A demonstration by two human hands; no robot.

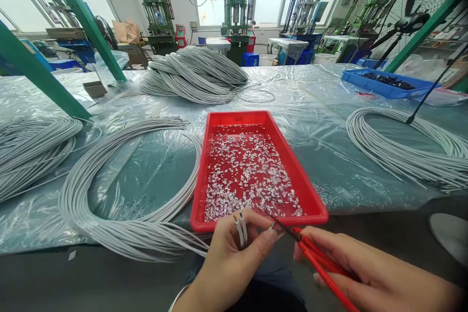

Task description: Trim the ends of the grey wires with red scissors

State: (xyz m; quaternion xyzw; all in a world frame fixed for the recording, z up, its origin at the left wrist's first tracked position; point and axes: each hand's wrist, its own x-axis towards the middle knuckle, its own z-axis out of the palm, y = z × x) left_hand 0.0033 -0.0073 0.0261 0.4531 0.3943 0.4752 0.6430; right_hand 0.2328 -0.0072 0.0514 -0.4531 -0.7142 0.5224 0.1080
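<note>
Near the front edge of the red tray (199,200), my left hand (234,265) is closed on grey-white cables (240,234). Two short cable ends stick up between its fingers, and another tip is pinched by thumb and forefinger. My right hand (340,258) grips the red handles of scissors (315,253). Their dark, narrow blades point left at the pinched tip; whether they touch it I cannot tell. Small silvery scraps (252,175) are scattered over the tray floor. A loose cable coil (78,204) lies left of the tray, its strands running toward my left hand.
Further left is another cable bundle (32,151); a big heap of coils (193,75) sits behind the tray. To the right are a coil (369,141) and a blue tray (383,88) of black parts. Green posts (87,24) frame the plastic-covered table (314,107).
</note>
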